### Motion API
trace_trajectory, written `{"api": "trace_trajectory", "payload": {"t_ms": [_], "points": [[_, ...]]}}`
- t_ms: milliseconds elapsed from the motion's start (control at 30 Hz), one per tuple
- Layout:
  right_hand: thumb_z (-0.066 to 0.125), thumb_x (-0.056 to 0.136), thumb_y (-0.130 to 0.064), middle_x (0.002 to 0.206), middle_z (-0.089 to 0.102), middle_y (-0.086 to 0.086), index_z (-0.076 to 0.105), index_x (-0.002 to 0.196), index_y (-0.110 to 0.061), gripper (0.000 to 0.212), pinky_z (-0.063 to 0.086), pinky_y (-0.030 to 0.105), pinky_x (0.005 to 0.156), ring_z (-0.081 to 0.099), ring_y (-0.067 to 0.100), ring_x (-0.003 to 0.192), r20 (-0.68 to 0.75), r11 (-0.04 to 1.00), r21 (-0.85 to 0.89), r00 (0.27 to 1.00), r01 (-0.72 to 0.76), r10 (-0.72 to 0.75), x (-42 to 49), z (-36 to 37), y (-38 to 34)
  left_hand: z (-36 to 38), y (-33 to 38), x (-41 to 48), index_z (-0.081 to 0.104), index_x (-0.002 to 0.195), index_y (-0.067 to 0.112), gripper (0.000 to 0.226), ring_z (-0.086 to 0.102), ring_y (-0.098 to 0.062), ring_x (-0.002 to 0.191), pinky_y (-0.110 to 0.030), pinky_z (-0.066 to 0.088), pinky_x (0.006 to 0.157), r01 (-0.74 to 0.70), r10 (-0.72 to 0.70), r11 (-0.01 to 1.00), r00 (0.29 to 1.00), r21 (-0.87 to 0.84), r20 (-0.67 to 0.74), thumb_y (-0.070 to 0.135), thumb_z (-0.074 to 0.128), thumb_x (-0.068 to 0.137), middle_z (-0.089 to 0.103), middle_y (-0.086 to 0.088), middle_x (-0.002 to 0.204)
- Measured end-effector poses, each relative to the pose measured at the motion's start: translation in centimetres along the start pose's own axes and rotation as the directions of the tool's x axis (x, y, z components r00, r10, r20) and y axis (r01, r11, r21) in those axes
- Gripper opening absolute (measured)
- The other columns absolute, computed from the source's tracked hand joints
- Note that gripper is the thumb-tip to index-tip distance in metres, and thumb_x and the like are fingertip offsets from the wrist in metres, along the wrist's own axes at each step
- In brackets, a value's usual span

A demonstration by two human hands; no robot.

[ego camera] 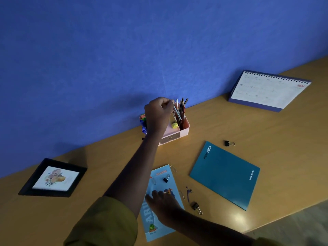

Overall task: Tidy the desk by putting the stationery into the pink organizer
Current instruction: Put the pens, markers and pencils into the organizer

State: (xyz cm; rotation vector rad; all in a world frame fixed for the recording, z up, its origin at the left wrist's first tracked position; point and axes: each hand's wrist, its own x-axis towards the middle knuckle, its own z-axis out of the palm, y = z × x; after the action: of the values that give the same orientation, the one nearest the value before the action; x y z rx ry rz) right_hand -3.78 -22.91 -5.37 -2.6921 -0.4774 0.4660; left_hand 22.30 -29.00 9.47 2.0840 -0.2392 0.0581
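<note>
The pink organizer (185, 126) stands against the blue wall, with several pencils (182, 108) upright in its back compartment and a yellow eraser (174, 125) in front of them. My left hand (158, 112) is above it, fingers closed on the top of a striped pencil (177, 110) whose lower end is inside the organizer. My right hand (164, 203) lies flat, fingers spread, on a light blue booklet (159, 205). Binder clips lie loose: one (229, 143) far right, one (166, 179) on the booklet, one (196, 207) near the front. Paper clips (173, 168) lie around the booklet.
A teal notebook (225, 174) lies right of the booklet. A desk calendar (268, 91) stands at the back right, a black picture frame (53, 178) lies at the left. Blue pens (143, 126) poke out at the organizer's left side. The desk's front edge runs at lower right.
</note>
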Motion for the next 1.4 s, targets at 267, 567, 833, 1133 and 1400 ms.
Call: {"api": "trace_trajectory", "payload": {"t_ms": [267, 567, 833, 1133, 1400], "points": [[0.069, 0.086, 0.007, 0.12, 0.058, 0.023, 0.044, 0.14, -0.003, 0.06, 0.054, 0.057, 0.095, 0.061, 0.041, 0.106, 0.06, 0.992, 0.108, 0.996, -0.072, 0.065, -0.5, -1.7, 0.3, 1.7, -1.8, 0.7, 0.079, 0.083, 0.01, 0.028, 0.071, -0.01, 0.063, -0.042, 0.06, 0.06, -0.062, 0.053, 0.986, 0.997, 0.153, 0.064, 0.034, 0.075, 0.096, 0.075, 0.005, 0.07], [0.066, 0.097, -0.013, 0.125, 0.055, 0.015, 0.049, 0.131, -0.011, 0.038, 0.058, 0.049, 0.079, 0.059, 0.033, 0.106, 0.046, 0.956, 0.24, 0.985, -0.171, 0.165, -1.0, -3.3, 2.0, 2.9, -2.9, 0.8, 0.079, 0.083, 0.01, 0.029, 0.069, -0.007, 0.061, -0.036, 0.055, 0.054, -0.1, 0.07, 0.964, 0.989, 0.245, 0.128, 0.033, 0.074, 0.099, 0.076, 0.004, 0.071], [0.057, 0.1, -0.015, 0.122, 0.06, 0.008, 0.044, 0.139, -0.019, 0.041, 0.06, 0.04, 0.076, 0.062, 0.024, 0.104, -0.12, 0.927, 0.34, 0.97, -0.16, 0.211, -1.2, -4.0, 3.1, 2.9, -3.2, 0.6, 0.083, 0.102, 0.01, 0.02, 0.071, -0.008, 0.068, -0.021, 0.049, 0.055, -0.145, 0.088, 0.936, 0.979, 0.319, 0.187, 0.027, 0.074, 0.099, 0.081, 0.0, 0.084], [0.053, 0.105, -0.024, 0.114, 0.064, -0.001, 0.048, 0.143, -0.027, 0.038, 0.048, 0.023, 0.06, 0.058, 0.01, 0.088, -0.309, 0.852, 0.469, 0.86, -0.234, 0.406, -0.9, -7.6, 6.9, 3.3, -3.7, 0.4, 0.084, 0.103, 0.016, 0.021, 0.069, -0.008, 0.068, -0.02, 0.037, 0.05, -0.129, 0.052, 0.895, 0.981, 0.426, 0.187, 0.033, 0.073, 0.098, 0.081, 0.004, 0.084], [0.056, 0.108, -0.017, 0.106, 0.067, 0.0, 0.054, 0.142, -0.023, 0.035, 0.059, 0.032, 0.061, 0.065, 0.01, 0.083, -0.512, 0.857, 0.497, 0.753, -0.132, 0.413, 0.7, -13.6, 12.3, 3.6, -3.9, 0.3, 0.085, 0.103, 0.018, 0.023, 0.07, -0.008, 0.071, -0.025, 0.046, 0.053, -0.09, 0.001, 0.892, 0.98, 0.443, 0.197, 0.037, 0.073, 0.097, 0.081, 0.006, 0.086]]}}
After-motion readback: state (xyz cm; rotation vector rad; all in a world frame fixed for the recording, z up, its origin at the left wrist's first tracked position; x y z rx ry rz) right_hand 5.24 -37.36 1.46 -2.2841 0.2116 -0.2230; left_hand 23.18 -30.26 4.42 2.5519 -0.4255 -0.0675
